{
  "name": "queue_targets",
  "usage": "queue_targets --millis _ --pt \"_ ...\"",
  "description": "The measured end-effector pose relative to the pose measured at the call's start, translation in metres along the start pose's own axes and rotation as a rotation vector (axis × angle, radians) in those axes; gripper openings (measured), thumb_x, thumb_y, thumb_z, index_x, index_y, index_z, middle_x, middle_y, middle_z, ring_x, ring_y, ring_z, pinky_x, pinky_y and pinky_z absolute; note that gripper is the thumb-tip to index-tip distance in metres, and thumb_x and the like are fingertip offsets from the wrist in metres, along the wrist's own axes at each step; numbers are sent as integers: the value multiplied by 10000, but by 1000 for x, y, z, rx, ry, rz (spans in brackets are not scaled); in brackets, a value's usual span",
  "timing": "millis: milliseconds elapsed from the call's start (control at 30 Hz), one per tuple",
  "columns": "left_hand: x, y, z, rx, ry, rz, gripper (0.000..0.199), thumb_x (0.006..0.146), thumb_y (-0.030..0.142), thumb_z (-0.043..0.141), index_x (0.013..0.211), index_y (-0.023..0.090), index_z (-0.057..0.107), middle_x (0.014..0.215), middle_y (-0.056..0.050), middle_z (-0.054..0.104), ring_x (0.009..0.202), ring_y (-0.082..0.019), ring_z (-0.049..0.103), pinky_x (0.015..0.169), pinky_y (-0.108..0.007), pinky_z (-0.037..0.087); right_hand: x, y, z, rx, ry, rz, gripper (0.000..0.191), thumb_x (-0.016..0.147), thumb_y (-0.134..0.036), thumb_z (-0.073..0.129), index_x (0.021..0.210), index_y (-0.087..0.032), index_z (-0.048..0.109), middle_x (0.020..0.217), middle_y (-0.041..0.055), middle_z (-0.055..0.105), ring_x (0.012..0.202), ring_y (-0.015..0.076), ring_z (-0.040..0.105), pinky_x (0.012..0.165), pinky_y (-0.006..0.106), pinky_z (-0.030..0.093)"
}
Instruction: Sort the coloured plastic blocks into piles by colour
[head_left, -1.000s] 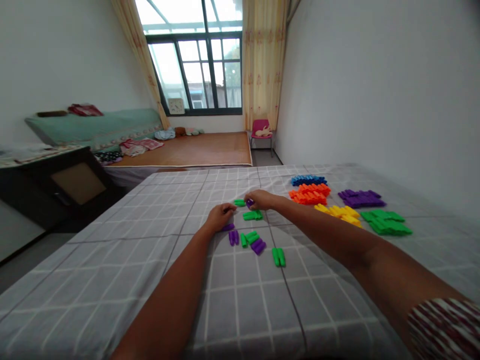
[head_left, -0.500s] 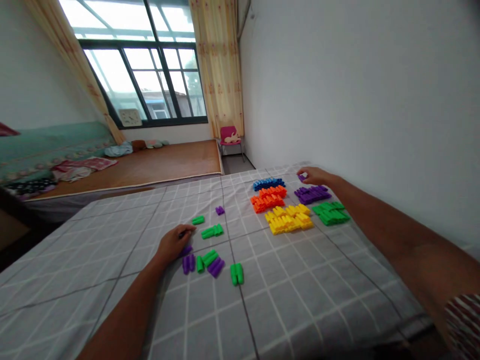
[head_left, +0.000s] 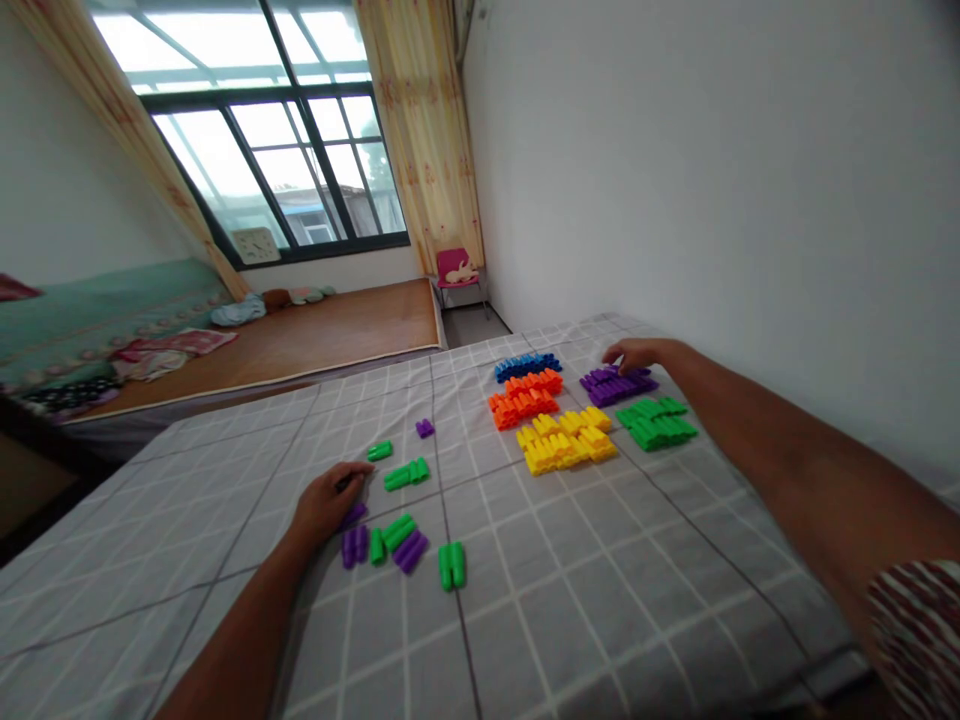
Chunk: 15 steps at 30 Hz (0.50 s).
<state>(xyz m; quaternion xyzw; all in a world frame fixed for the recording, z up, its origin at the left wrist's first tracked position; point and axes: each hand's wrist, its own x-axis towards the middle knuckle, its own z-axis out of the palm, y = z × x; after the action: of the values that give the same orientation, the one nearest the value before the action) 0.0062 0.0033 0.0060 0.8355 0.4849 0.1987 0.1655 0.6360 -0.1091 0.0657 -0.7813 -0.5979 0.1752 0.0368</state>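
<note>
My right hand (head_left: 634,353) is at the back edge of the purple pile (head_left: 616,386), its fingers closed on a purple piece that touches the pile. My left hand (head_left: 330,498) rests on the cloth at the left, fingers curled; what they hold, if anything, is hidden. A purple piece (head_left: 353,515) lies partly beneath it. Near it are loose green pieces (head_left: 406,474) and purple pieces (head_left: 410,551). Grouped at the right are blue (head_left: 527,367), orange (head_left: 524,399), yellow (head_left: 566,440) and green (head_left: 656,424) piles.
The grey checked cloth (head_left: 570,590) covers the surface before me. A white wall (head_left: 712,180) borders it on the right. Beyond it are a brown bed (head_left: 352,320), a pink chair (head_left: 456,267) and a window with curtains (head_left: 424,130).
My right hand has brought its purple piece from behind the purple pile down to the pile's back edge. The view has shifted slightly; my left hand stays beside the loose pieces.
</note>
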Motion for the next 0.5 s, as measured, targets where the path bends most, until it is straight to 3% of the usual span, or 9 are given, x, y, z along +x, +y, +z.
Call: queue_targets --millis 133,267,367,500 --pt "1 -3 1 -9 -6 29 437 773 502 455 994 220 705 1058 -43 728 1005 -242 648 905 -340 491 4 9 -3 52 -34 -44 487 601 -112 674 1084 -157 717 1126 131 706 1003 246 663 809 327 526" --pt "2 -8 5 -17 14 40 418 782 480 461 994 219 708 1052 -41 727 1011 -241 647 915 -340 485 2 -4 -13 -40 97 -2 426 657 -99 635 1071 -151 723 1113 125 711 1011 238 656 860 328 502" --pt "1 -9 8 -23 23 39 370 796 425 468 999 231 710 1057 -31 725 1020 -227 643 917 -330 484 5 -51 -18 -122 227 -107 358 723 -128 593 1049 -180 732 1081 82 724 1009 233 648 884 319 479" --pt "-2 -6 11 -26 32 67 326 812 336 475 998 220 717 1050 -41 725 1011 -213 644 917 -320 483 5 -159 -3 -140 369 -379 289 828 -253 537 1046 -217 724 984 37 737 914 203 655 824 288 464"
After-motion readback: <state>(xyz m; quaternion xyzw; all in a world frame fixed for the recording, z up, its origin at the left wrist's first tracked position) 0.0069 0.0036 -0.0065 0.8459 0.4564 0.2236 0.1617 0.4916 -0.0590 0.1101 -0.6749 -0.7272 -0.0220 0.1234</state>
